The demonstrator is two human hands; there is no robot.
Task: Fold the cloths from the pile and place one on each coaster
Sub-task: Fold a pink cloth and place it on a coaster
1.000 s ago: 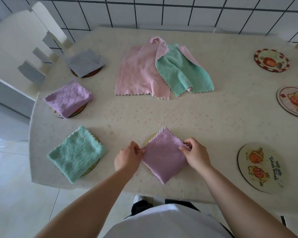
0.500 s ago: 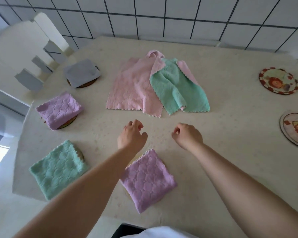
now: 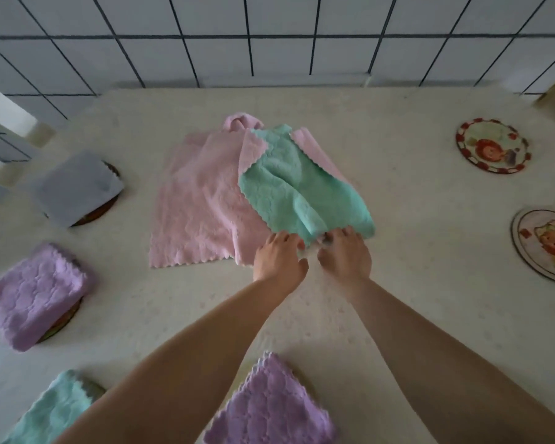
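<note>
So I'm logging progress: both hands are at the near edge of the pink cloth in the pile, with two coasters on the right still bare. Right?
Not quite. The head view shows both hands, left and right, at the near edge of the green cloth, which lies on the pink cloth. The two coasters on the right are indeed bare.

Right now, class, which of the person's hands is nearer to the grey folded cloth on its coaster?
Left. The left hand is at the green cloth's near edge, on the side toward the grey folded cloth; the right hand is beside it, farther away.
</note>
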